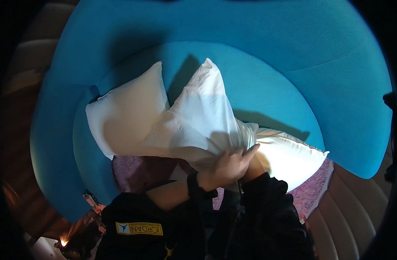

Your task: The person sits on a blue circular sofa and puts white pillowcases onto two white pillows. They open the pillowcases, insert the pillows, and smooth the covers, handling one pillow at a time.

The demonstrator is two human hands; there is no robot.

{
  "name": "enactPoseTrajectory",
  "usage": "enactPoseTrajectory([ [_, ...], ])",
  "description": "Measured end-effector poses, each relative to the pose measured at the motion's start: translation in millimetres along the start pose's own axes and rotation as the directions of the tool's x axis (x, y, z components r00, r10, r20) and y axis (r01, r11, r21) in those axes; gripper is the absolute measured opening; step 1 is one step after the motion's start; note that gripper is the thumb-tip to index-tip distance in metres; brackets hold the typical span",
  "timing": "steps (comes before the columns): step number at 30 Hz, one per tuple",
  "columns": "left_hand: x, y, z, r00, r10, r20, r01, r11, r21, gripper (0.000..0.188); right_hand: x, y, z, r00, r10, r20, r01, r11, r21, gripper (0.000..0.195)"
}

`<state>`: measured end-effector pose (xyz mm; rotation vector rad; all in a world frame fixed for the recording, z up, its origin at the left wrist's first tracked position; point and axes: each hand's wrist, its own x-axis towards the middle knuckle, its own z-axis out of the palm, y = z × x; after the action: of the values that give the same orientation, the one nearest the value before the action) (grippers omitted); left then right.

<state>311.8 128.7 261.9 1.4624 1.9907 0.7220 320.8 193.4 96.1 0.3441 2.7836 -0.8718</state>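
My left hand (230, 165), with a dark band on its wrist, lies over bunched white cloth, fingers curled and the index finger stretched out. Beneath it passes my right hand (255, 169), mostly hidden by the left hand and the cloth; its grip does not show. The white pillowcase (201, 120) rises to a peaked corner and gathers into folds near both hands. To their right, a brightly lit white pillow (292, 159) adjoins these folds. Another white pillow (130, 117) lies at the left, partly overlapped by the cloth.
A curved blue sofa (335, 84) surrounds the blue seat (266, 87) under the pillows. Pinkish speckled flooring or rug (128, 170) shows below. Ribbed beige upholstery (335, 201) stands at the lower right. A small bright light (64, 241) glows at the lower left.
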Motion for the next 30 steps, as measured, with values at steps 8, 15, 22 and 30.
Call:
enactPoseTrajectory([
  [8,6,-12,-8,0.997,-0.053,0.061,0.058,0.994,-0.090,0.045,-82,-10,-92,0.935,-0.059,0.351,0.023,0.994,0.107,0.053],
  [15,11,-10,47,0.980,-0.158,0.124,0.159,0.987,0.004,0.050,-171,-30,-82,0.988,-0.138,0.070,0.149,0.970,-0.193,0.063],
  [22,-12,-28,50,0.973,-0.207,0.105,0.195,0.974,0.116,0.057,-66,27,-47,0.930,0.203,0.306,-0.164,0.975,-0.147,0.058],
  [30,-132,-87,58,0.873,-0.386,-0.297,0.452,0.869,0.200,0.056,-125,7,-82,0.933,0.031,-0.358,-0.020,0.999,0.033,0.055],
])
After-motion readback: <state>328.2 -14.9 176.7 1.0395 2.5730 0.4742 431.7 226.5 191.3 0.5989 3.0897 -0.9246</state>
